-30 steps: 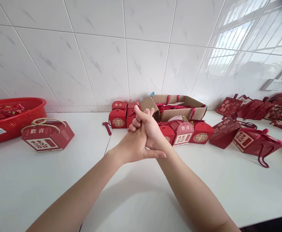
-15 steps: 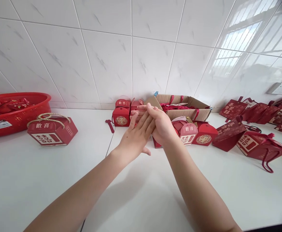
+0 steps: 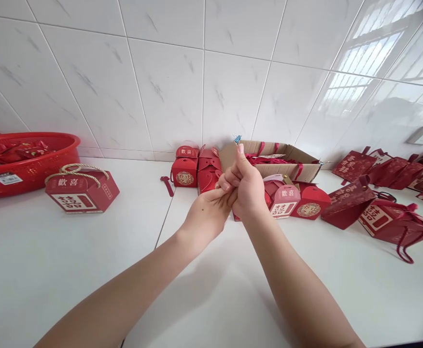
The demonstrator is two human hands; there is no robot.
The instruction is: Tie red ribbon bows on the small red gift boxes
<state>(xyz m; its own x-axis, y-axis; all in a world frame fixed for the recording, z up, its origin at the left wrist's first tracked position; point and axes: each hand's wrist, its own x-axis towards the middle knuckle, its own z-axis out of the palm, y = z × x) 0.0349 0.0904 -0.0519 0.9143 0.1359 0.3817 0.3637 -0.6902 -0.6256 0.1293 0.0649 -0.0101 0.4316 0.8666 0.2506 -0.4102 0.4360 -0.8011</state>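
Observation:
My two hands are pressed together in the middle, above the white counter. My right hand point(image 3: 246, 188) is closed around the fingers of my left hand, with its thumb pointing up. Folded inside that grip are the fingers of my left hand point(image 3: 206, 210), mostly hidden; its back faces up. No object shows in either hand. Behind them stand red gift boxes point(image 3: 185, 173) with gold print, and to the right a pink-fronted box point(image 3: 284, 200) beside a red box point(image 3: 311, 200).
A red plastic basket point(image 3: 34, 169) and a rope-handled gift box point(image 3: 84, 191) stand at left. An open cardboard box point(image 3: 280, 170) holds red ribbons at the tiled wall. Further right are a tilted red box point(image 3: 347, 205), a ribboned box point(image 3: 396, 222) and several red bags point(image 3: 352, 166).
The flat, overlapping hands have closed together: my right fingers now wrap my left ones, and the right thumb has risen. The view has shifted slightly.

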